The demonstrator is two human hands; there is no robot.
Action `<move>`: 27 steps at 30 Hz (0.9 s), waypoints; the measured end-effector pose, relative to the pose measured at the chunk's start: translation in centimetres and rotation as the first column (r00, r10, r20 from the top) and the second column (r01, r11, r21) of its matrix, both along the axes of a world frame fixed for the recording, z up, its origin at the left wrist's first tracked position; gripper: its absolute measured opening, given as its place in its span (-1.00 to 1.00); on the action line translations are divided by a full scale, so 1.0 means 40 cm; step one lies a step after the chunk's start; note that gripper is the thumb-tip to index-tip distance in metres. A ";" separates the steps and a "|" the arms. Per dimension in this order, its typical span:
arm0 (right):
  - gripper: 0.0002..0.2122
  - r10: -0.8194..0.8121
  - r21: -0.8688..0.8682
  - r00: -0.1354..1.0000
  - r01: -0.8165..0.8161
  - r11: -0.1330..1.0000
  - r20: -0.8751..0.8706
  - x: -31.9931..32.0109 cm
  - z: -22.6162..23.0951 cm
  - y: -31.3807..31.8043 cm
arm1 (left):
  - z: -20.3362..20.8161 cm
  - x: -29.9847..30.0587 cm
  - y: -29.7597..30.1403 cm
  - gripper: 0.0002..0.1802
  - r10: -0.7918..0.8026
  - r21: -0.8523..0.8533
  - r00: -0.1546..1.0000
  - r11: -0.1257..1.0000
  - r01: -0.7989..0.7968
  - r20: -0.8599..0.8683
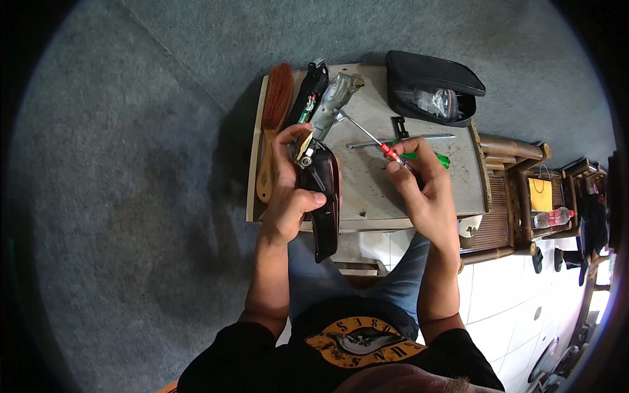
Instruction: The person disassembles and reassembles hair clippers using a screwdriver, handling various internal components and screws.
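My left hand (288,196) is closed round a black hair clipper (325,216), which points toward me over the table's near edge. Metal parts show at the clipper's far end. In my right hand (429,190) is a screwdriver (388,150) with a red and clear handle, pinched between thumb and fingers. Its shaft slants up and left, with the tip near a grey clipper housing (334,101). Left of that housing lies another black clipper (310,95) with a green circuit board exposed. A green-handled screwdriver (443,160) lies partly behind my right hand.
A wooden brush (277,98) with reddish bristles lies along the small table's (373,203) left side. At the back right sits an open black zip case (432,75) with a plastic-wrapped item inside. A small black part (400,126) lies before it. Bamboo furniture (501,209) stands to the right.
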State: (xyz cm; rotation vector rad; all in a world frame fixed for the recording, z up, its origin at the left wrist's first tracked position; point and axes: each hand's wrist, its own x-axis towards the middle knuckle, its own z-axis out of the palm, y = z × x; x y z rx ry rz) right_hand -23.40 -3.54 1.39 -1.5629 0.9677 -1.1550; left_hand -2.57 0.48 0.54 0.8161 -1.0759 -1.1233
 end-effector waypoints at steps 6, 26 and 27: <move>-0.84 0.029 0.015 0.998 -0.028 0.999 -0.049 -0.008 0.009 0.003 | 0.007 0.004 0.004 -0.04 0.012 0.019 1.000 1.000 -0.013 0.009; -0.80 -0.046 -0.154 0.977 0.014 0.988 -0.207 -0.002 -0.025 0.018 | -0.008 0.020 0.004 -0.08 0.033 0.043 0.999 0.999 -0.034 0.024; -0.80 -0.050 -0.152 0.975 0.017 0.988 -0.218 -0.001 -0.023 0.020 | -0.008 0.022 0.005 -0.08 0.037 0.048 0.999 0.998 -0.038 0.028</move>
